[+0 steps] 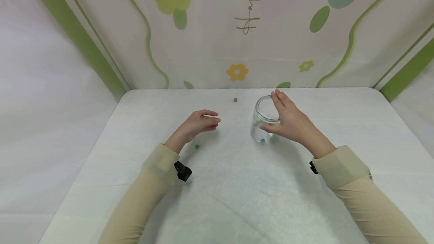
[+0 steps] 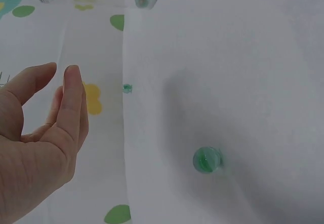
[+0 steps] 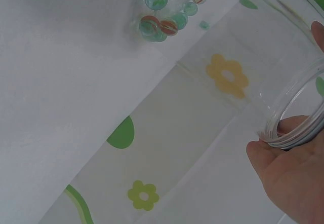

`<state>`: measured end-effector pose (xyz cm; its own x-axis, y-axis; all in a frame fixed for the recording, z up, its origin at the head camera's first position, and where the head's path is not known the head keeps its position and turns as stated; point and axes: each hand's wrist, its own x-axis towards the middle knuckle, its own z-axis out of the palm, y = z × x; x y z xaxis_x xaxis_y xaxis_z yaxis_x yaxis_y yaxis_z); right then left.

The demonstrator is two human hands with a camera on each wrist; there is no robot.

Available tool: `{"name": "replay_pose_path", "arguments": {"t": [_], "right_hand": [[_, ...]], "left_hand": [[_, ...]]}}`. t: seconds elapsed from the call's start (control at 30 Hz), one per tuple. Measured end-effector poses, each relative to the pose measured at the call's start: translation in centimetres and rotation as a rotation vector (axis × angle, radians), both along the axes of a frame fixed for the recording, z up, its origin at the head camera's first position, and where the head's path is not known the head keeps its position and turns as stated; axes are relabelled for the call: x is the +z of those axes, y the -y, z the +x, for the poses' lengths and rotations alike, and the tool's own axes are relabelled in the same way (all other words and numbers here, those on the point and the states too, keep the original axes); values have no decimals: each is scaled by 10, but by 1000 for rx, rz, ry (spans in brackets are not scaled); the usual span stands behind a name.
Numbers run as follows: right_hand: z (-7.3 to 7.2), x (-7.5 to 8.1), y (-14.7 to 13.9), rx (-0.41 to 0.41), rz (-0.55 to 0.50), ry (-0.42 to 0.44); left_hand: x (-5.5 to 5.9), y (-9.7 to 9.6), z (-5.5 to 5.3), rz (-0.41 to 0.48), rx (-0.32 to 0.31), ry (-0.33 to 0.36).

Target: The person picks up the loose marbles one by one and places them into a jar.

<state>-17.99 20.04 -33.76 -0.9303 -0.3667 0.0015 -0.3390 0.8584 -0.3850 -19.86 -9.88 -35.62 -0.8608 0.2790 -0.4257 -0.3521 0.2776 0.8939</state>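
A clear jar (image 1: pixel 256 123) stands upright on the table, with its round mouth uncovered. My right hand (image 1: pixel 291 121) holds it near the rim, thumb at the front and fingers along the far right side. Several green, blue and red-streaked marbles (image 3: pixel 156 0) lie at the jar's bottom in the right wrist view. Left of the jar, my left hand (image 1: pixel 200 123) hovers over the table with loosely bent fingers and nothing between them. One loose green marble (image 2: pixel 207 159) lies below that hand, near the wrist. Another green marble (image 1: pixel 235 100) sits farther back, between hand and jar.
A white cloth covers the table (image 1: pixel 230 199). Directly behind its back edge rises a curtain (image 1: pixel 203 48) printed with flowers and leaves. White fabric (image 1: pixel 51 123) hangs along the left side. Small black cameras (image 1: pixel 183 171) are strapped to both wrists.
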Motion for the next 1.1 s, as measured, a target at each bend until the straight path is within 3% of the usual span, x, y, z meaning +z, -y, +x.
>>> {"name": "replay_pose_path", "arguments": {"t": [0.5, 0.77, 1.1], "right_hand": [[0, 0, 0, -2, -2, -10], [1, 0, -1, -2, 4, -11], [1, 1, 0, -6, 7, -7]], "left_hand": [[-14, 38, 11, -112, -49, -11], [-29, 61, 18, -175, -54, -6], [-41, 75, 22, -236, -70, 8]]}}
